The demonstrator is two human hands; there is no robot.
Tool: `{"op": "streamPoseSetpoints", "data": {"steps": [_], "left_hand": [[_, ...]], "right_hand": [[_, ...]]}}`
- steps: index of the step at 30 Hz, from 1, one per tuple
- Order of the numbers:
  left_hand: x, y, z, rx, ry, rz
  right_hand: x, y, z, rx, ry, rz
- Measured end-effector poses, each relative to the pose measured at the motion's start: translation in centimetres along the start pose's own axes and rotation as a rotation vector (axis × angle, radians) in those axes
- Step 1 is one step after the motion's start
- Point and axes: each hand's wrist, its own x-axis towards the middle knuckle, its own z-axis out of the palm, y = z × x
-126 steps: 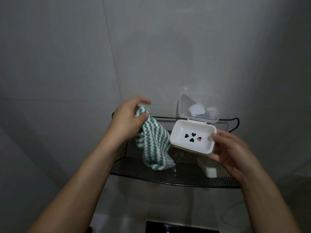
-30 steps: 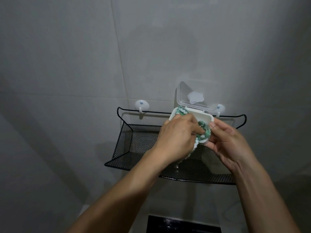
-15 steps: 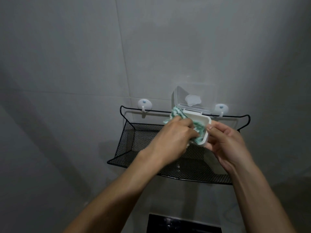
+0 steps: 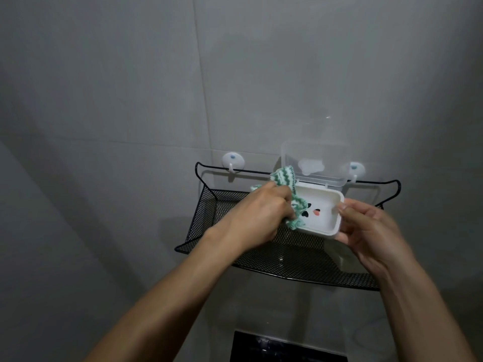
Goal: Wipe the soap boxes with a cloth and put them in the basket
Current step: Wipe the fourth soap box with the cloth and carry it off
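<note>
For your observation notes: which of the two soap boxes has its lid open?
The soap box gripped by the right hand, clear lid raised. The other soap box sits in the basket.

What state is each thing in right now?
Soap box: held over the basket, lid open and upright.
Cloth: bunched, at the box's left edge.
Left hand: grips the cloth.
Right hand: holds the box's right end.
Basket: hung on two wall hooks.

Second white box point(image 4: 349, 259) in the basket point(image 4: 209, 218) — mostly behind right hand point(image 4: 371, 231).
</note>
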Motion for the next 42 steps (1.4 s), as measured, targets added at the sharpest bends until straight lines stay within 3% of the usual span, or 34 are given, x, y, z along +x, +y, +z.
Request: {"op": "streamPoseSetpoints", "data": {"steps": [7,14,23,30,34,39,42], "left_hand": [[2.1,1.9,-1.3,-0.022,0.258,0.010],[3.3,2.1,0.1,0.135,0.270,0.109],[2.4,0.5,0.4,0.157,0.191,-0.137],[1.4,1.2,0.7,0.066,0.068,-0.249],[0.7,1.6,1.1,-0.046,0.082,-0.312],[0.4,4.0,2.0,-0.312,0.180,-0.219],[0.5,4.3,2.0,-0.279,0.186,-0.151]], "right_hand": [[0.0,-0.4,1.1,-0.015,-0.099,-0.001],[-0.5,-0.5,1.2,-0.032,-0.092,-0.024],[-0.4,-1.4,0.4,-0.118,-0.020,-0.106],[-0.2,-0.6,0.4,-0.056,0.008,-0.096],[-0.1,-0.2,0.3,-0.071,0.029,-0.084],[-0.3,-0.1,0.4,-0.060,0.030,-0.070],[-0.3,-0.6,0.1,-0.051,0.030,-0.070]]}}
